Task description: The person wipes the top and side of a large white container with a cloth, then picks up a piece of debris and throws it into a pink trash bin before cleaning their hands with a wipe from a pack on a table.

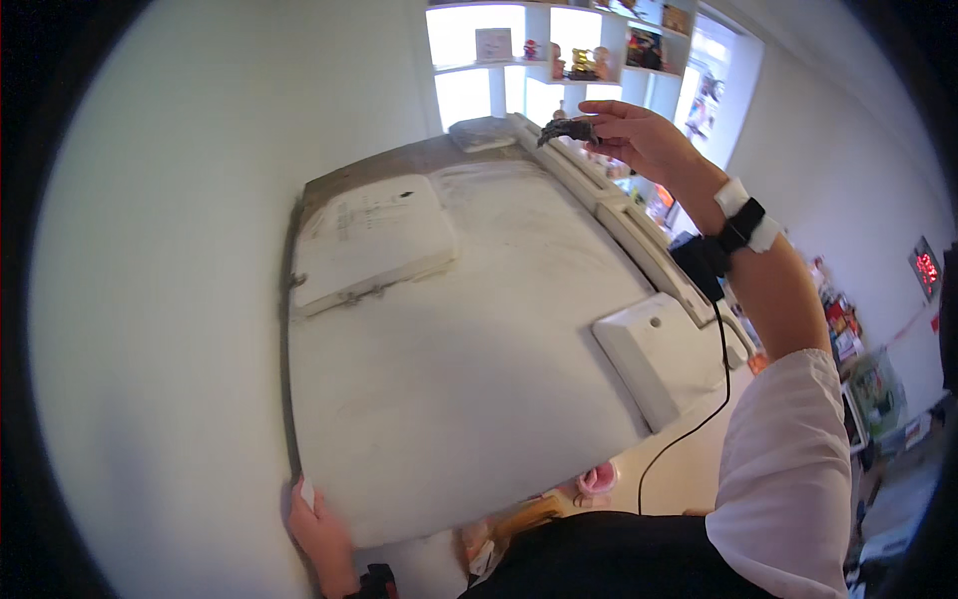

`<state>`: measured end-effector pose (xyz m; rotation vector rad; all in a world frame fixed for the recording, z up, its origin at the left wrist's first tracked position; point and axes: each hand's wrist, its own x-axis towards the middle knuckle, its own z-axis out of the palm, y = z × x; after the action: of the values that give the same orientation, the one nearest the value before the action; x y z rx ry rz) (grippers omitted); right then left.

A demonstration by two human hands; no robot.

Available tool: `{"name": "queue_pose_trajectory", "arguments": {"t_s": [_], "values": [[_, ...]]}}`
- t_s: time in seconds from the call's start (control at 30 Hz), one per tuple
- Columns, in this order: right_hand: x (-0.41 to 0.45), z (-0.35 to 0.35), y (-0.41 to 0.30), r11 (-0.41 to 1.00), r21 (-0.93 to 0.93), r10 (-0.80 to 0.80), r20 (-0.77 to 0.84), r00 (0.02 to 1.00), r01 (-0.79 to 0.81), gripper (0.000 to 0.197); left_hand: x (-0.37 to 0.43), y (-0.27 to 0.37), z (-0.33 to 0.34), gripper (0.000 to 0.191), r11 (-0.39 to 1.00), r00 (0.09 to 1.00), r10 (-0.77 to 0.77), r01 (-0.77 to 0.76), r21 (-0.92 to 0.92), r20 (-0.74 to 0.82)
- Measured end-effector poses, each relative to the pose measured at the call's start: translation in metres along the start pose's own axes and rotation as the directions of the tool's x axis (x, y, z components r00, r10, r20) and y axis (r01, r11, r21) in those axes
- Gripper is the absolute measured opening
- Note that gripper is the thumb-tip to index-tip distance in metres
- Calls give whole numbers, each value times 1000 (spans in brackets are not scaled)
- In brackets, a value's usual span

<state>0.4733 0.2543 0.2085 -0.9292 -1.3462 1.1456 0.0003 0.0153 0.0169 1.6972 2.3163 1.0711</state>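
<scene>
The dusty white top of a refrigerator (449,359) lies before me, its far end coated in grey-brown grime. My right hand (636,138) is raised above the far right corner. Its fingers hold a ragged dark-grey clump (569,132), perhaps a dirty cloth or matted dust. At the near left corner, my left hand (318,528) grips the refrigerator's edge beside the wall. A small white piece (307,493) shows by its fingers; what it is cannot be told. A raised panel (374,232) with faint print and dirty edges sits at the far left of the top.
A white hinge cover (651,352) rises at the right, along the door's top edge (644,239). The wall (165,299) runs close on the left. Shelves (490,66) with figurines stand beyond. A black cable (685,433) hangs from the device (703,258) on my right wrist.
</scene>
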Motion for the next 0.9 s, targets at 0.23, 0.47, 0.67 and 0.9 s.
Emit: {"name": "queue_pose_trajectory", "arguments": {"t_s": [0.23, 0.47, 0.67, 0.9], "values": [[-147, -48, -12, 998, 38, -41, -177, 983, 49, 33, 1, -34, -8, 37, 978, 1000, 12, -6, 210, -27], [-314, -89, -3, 993, 38, -75, -503, 861, 109, 39, 11, -46, 5, 41, 998, 996, -64, 65, -5, 58], [-418, -99, 58, 993, 105, 32, -678, 735, 52, 40, 20, -58, -4, 48, 995, 991, -102, 103, -5, 91], [-499, -109, 236, 836, 531, 532, -723, 441, -138, 34, 38, -75, -8, 50, 980, 990, -85, 63, 190, 108]]}}
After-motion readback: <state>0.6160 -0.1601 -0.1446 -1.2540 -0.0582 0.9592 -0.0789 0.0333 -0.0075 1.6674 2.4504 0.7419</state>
